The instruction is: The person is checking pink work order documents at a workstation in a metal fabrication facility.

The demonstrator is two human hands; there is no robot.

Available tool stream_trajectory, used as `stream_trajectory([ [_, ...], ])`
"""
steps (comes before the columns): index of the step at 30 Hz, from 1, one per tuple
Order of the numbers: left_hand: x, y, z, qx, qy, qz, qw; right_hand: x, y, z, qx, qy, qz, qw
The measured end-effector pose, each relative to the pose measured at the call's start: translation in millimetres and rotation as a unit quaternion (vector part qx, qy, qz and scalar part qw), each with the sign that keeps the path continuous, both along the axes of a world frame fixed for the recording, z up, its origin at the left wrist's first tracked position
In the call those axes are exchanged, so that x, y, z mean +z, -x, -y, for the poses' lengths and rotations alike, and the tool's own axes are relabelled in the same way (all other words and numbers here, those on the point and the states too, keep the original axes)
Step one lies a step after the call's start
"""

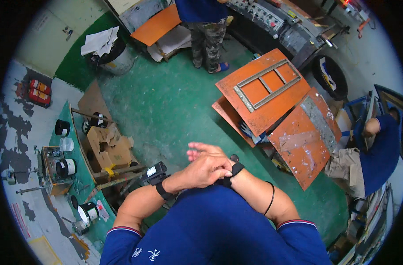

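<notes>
In front of my chest my forearms cross at the wrists. My left hand (pixel 201 171) lies over the right one, its fingertips pinched on the black wrist strap (pixel 236 171) around my right wrist. Partly hidden behind it, my right hand (pixel 204 149) has its fingers stretched out to the left and holds nothing. Around my left wrist sits another black strap (pixel 163 190), with a small black device (pixel 156 171) beside it bearing a white label. A thin black cord (pixel 272 198) loops round my right forearm.
Orange boards (pixel 272 126) stand at the right, a metal frame (pixel 267 85) on top. Tubs of ink or paint (pixel 66 168) and a torn cardboard box (pixel 111 148) are at the left. One person (pixel 206 35) stands at the far machine; another (pixel 380 154) bends at the right.
</notes>
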State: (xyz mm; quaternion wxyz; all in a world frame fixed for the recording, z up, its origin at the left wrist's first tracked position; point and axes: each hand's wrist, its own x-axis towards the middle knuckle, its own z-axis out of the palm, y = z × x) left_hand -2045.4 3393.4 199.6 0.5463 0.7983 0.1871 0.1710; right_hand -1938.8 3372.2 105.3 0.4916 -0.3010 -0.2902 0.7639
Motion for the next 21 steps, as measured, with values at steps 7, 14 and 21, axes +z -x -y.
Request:
stream_trajectory([
  [7, 22.7, -11.4, -13.9, 0.057, -0.049, 0.126, 0.989, 58.4, -29.1, -49.4, -0.076, 0.224, -0.312, 0.92],
  [14, -7.9, -6.6, 8.2, 0.096, 0.316, 0.076, 0.941, 136.8, -70.8, -40.7, -0.052, -0.034, -0.513, 0.856],
  [21, 10.8, -27.1, 14.8, 0.098, 0.264, 0.133, 0.95, 167.9, -84.6, -29.1, -0.013, -0.148, -0.548, 0.823],
])
